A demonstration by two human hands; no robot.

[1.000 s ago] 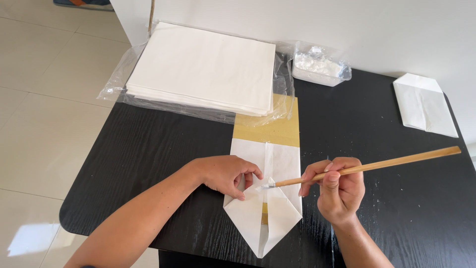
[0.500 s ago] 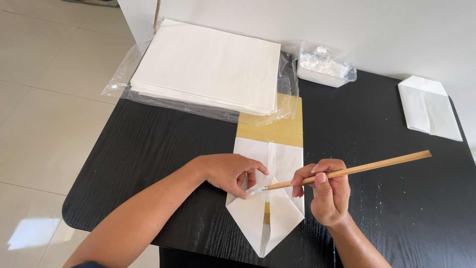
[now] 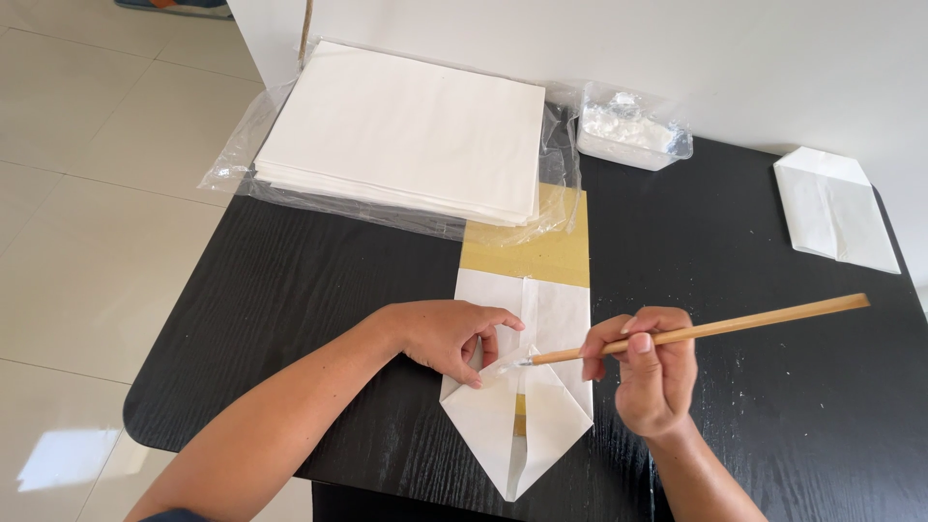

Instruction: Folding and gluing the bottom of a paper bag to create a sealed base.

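Observation:
A white sheet of paper [image 3: 522, 396], folded to a point at its near end, lies over a yellow board [image 3: 527, 253] on the black table [image 3: 319, 290]. My left hand [image 3: 449, 338] presses on the paper's left fold, fingers bent. My right hand [image 3: 652, 372] grips a long wooden brush [image 3: 696, 332], its tip touching the paper fold just right of my left fingers.
A thick stack of white paper [image 3: 406, 135] on clear plastic wrap lies at the table's back. A plastic-wrapped tub of white paste [image 3: 628, 130] sits behind, right of the stack. A folded white paper bag [image 3: 836, 208] lies at the far right. Tiled floor lies left.
The brush tip has slid slightly left along the fold toward my left fingers, and my right hand shifted with it. My left hand stays on the paper.

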